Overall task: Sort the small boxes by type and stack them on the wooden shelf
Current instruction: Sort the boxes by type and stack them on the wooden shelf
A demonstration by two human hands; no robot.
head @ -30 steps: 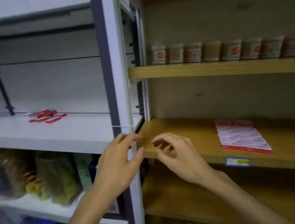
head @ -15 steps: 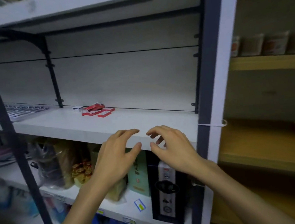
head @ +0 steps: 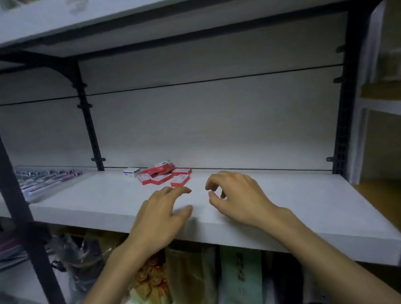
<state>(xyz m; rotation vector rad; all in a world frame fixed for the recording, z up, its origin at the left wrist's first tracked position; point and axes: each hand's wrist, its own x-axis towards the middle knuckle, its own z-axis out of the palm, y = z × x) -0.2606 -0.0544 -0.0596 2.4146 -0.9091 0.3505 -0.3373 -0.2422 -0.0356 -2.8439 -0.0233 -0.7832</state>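
Several small red boxes [head: 164, 175] lie in a loose heap near the back of the white shelf [head: 300, 205], with one small white box [head: 131, 172] just left of them. My left hand [head: 160, 217] hovers over the shelf's front part, fingers spread and empty, a short way in front of the heap. My right hand [head: 239, 198] is beside it to the right, fingers curled and apart, holding nothing. The wooden shelf [head: 392, 91] shows only as a sliver at the far right edge.
A dark upright post [head: 3, 159] stands at the left and another [head: 343, 100] at the right. Flat packs [head: 35, 179] lie on the shelf's left part. Bagged and boxed goods [head: 197, 284] fill the shelf below. Another white shelf [head: 152, 4] hangs overhead.
My view has swung left from the wooden shelf to the white shelf. Both hands have moved with it and now reach over the white shelf toward the red boxes.
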